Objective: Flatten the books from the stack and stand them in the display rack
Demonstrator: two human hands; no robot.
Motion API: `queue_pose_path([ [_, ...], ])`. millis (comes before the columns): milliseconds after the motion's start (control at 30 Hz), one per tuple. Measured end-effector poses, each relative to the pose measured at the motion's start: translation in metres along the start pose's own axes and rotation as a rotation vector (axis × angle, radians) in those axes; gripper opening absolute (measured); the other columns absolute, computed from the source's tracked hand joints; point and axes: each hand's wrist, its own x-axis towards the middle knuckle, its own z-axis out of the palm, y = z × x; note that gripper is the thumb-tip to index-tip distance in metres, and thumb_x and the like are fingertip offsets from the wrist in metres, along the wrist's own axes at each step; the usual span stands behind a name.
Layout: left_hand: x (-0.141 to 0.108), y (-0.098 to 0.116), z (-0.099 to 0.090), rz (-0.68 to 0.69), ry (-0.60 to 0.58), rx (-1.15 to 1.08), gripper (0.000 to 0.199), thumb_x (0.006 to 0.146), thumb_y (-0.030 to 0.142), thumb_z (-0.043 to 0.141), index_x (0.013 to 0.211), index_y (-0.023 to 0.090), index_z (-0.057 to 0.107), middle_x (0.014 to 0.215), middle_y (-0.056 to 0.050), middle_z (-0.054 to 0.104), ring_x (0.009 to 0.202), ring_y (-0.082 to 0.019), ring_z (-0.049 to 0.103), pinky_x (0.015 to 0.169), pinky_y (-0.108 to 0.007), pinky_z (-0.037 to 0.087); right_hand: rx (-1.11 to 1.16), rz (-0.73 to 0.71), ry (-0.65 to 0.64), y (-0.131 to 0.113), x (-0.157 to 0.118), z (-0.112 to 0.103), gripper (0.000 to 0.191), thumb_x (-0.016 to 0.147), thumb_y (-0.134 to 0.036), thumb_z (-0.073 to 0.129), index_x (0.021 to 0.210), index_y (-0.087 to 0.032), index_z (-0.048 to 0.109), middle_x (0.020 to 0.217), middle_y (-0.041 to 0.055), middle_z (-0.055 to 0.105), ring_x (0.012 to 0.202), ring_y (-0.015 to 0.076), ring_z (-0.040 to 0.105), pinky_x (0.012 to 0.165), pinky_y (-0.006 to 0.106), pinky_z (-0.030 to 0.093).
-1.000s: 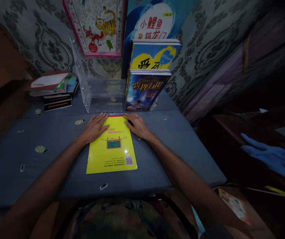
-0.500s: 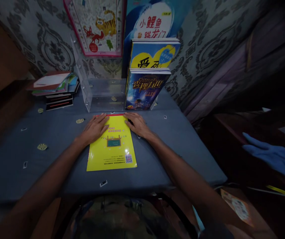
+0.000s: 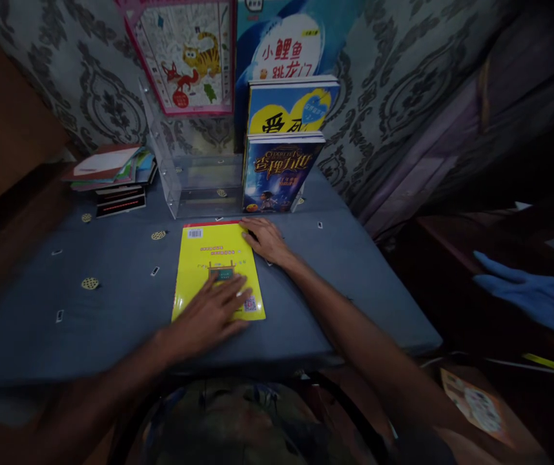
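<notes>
One book (image 3: 219,254) flat on table (image 3: 316,303), before rack (image 3: 199,174); left hand (image 3: 215,307) loose over lower half, right hand (image 3: 265,239) resting at top right corner, neither grasping. Press lightly, keep edges square. Versus half a second ago: left hand down from top left corner, barcode (image 3: 195,233) bared
</notes>
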Motion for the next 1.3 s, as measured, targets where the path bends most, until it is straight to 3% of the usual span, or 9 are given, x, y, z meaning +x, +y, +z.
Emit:
queue_pose_path([
  [167, -0.010, 0.037, 0.011, 0.001, 0.057, 0.008, 0.053, 0.105, 0.048, 0.041, 0.151, 0.021, 0.042, 0.156, -0.012, 0.047, 0.149, -0.023, 0.038, 0.124, -0.050, 0.027, -0.018, 0.003, -0.016, -0.003, 0.001, -0.002, 0.041, 0.098, -0.026, 0.047, 0.133, -0.014, 0.064, 0.142, 0.0128, 0.062, 0.131, 0.0281, 0.055, 0.113, 0.047, 0.039],
  [367, -0.012, 0.045, 0.014, -0.050, 0.114, 0.053, 0.048, 0.105, 0.046, 0.042, 0.147, 0.022, 0.049, 0.151, -0.012, 0.053, 0.147, -0.025, 0.041, 0.122, -0.053, 0.030, -0.068, 0.044, -0.014, -0.008, -0.002, -0.008, 0.037, 0.097, -0.027, 0.051, 0.129, -0.018, 0.067, 0.136, 0.0108, 0.067, 0.123, 0.0309, 0.056, 0.102, 0.048, 0.045],
  [533, -0.029, 0.047, 0.010, -0.082, 0.112, 0.027, 0.046, 0.106, 0.044, 0.038, 0.145, 0.023, 0.051, 0.148, -0.009, 0.057, 0.144, -0.024, 0.046, 0.121, -0.054, 0.031, -0.124, 0.073, -0.027, -0.016, -0.016, -0.017, 0.033, 0.097, -0.029, 0.054, 0.125, -0.020, 0.068, 0.131, 0.0104, 0.069, 0.117, 0.0316, 0.057, 0.095, 0.046, 0.045],
  [933, -0.070, 0.038, -0.007, -0.231, 0.204, 0.009, 0.035, 0.106, 0.034, 0.041, 0.129, 0.026, 0.066, 0.130, -0.005, 0.071, 0.134, -0.025, 0.057, 0.120, -0.055, 0.033, -0.244, 0.081, -0.015, -0.049, -0.083, -0.040, 0.032, 0.099, -0.030, 0.049, 0.122, -0.017, 0.067, 0.116, 0.0142, 0.072, 0.107, 0.0334, 0.058, 0.086, 0.044, 0.045],
  [1300, -0.081, 0.001, -0.019, -0.355, 0.200, 0.078, 0.035, 0.105, 0.039, 0.040, 0.126, 0.023, 0.064, 0.119, -0.010, 0.075, 0.131, -0.031, 0.059, 0.110, -0.060, 0.042, -0.248, 0.098, 0.050, -0.092, -0.154, -0.047, 0.031, 0.100, -0.033, 0.048, 0.121, -0.021, 0.068, 0.102, 0.0133, 0.073, 0.096, 0.0319, 0.062, 0.082, 0.048, 0.050],
])
